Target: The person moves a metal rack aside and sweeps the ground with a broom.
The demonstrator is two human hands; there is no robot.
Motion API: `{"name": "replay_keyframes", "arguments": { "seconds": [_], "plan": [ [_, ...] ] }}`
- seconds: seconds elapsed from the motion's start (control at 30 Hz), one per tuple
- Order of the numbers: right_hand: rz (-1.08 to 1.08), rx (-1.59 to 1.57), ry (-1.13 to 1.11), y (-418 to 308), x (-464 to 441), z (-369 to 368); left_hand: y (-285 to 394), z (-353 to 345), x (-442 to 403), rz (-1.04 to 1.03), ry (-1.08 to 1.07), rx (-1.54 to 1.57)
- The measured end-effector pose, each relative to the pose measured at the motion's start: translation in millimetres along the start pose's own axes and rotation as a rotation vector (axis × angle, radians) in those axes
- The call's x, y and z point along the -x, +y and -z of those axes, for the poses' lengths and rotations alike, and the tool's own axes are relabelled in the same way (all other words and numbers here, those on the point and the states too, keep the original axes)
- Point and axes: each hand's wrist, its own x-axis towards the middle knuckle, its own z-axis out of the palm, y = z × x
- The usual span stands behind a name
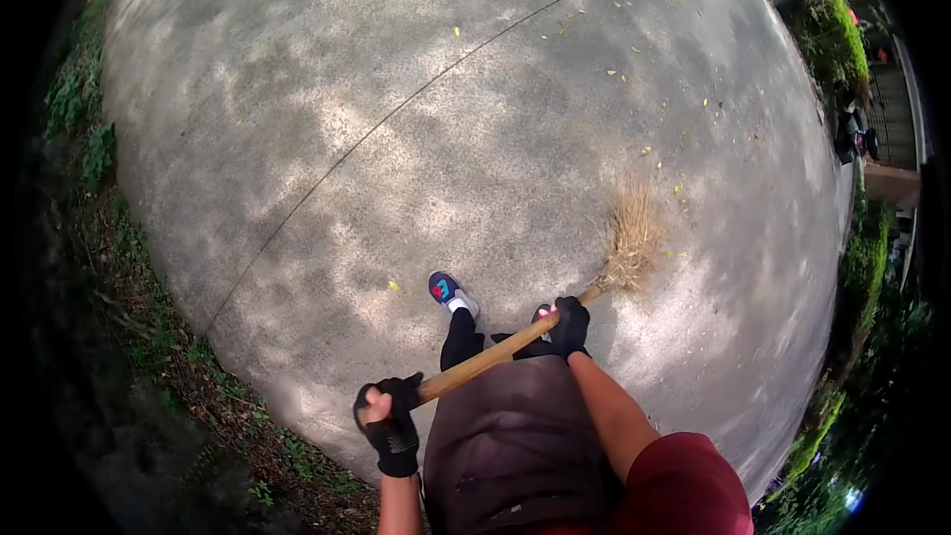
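A long-handled broom is held by both hands, its wooden handle slanted across the front of the body. The upper end of the handle is gripped by the left hand, which is closed around it. Farther down, close to the bristles, the handle is wrapped by the right hand, also closed. Both hands are covered by black gloves, from which some bare fingers are left exposed.

The straw bristles are spread ahead and to the right, over the grey pavement; they are slightly blurred, and whether their tips are pressed to the ground cannot be told. Small yellow leaves are scattered beyond and beside the bristles, and a single leaf is seen near the dark blue shoe. The other foot is partly hidden behind the right hand.

The pavement is crossed by a thin dark line and dappled by light and shade. It is bordered by low plants on the left and by green hedges on the right.
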Motion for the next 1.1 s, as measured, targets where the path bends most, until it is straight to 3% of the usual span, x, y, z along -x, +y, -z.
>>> {"name": "replay_keyframes", "arguments": {
  "seconds": [0.1, 0.17, 0.23, 0.3, 0.33, 0.47, 0.53, 0.57, 0.63, 0.73, 0.77, 0.83, 0.9, 0.93, 0.97, 1.0, 1.03, 1.07, 1.1],
  "plan": [
    [-0.334, 0.329, -0.253, 139, 40, 63, -69, -140, -5, 0.189, -0.402, -0.252],
    [-0.28, 0.426, -0.257, 175, 60, 89, -64, -166, -17, 0.271, -0.311, -0.051],
    [-0.26, 0.384, -0.386, 181, 45, 97, -27, -158, -25, 0.215, -0.131, 0.149],
    [0.012, 0.258, -0.303, 173, 11, 73, 14, -112, -28, 0.073, 0.009, 0.245],
    [0.217, 0.166, -0.18, 156, -15, 57, 36, -88, -23, -0.014, 0.058, 0.281],
    [0.618, -0.142, -0.088, -23, -143, 74, 117, -22, 40, -0.304, 0.132, 0.442],
    [0.739, -0.234, -0.045, -103, -185, 86, 139, -60, 64, -0.43, 0.702, 0.019],
    [0.739, -0.265, -0.058, -133, -200, 94, 140, -54, 81, -0.494, 0.765, -0.019],
    [0.779, -0.311, 0.035, -171, -230, 81, 126, -72, 103, -0.426, 0.835, 0.105],
    [0.832, -0.222, 0.0, -173, -253, 61, 72, -153, 90, -0.521, 0.824, 0.024],
    [0.806, -0.236, -0.001, -155, -248, 58, 58, -128, 100, -0.477, 0.71, -0.053],
    [0.706, -0.302, -0.001, -106, -232, 66, 46, -119, 86, -0.42, 0.731, -0.973],
    [0.522, -0.354, 0.058, -45, -211, 76, 44, -176, 63, -0.382, 0.655, -0.221],
    [0.374, -0.366, 0.151, -5, -198, 85, 33, -165, 46, -0.31, 0.657, 0.01],
    [0.204, -0.471, 0.296, 42, -178, 100, 26, -140, 24, -0.237, 0.425, 0.037],
    [0.092, -0.405, 0.363, 98, -166, 91, -15, -221, 1, -0.291, 0.364, -0.04],
    [-0.038, -0.341, 0.46, 159, -150, 86, -53, -286, -15, -0.207, 0.289, 0.025],
    [-0.194, -0.268, 0.503, 223, -128, 83, -93, -328, -20, -0.066, 0.062, 0.084],
    [-0.234, -0.214, 0.615, 287, -103, 95, -138, -375, -17, 0.044, -0.065, 0.055]
  ]
}}
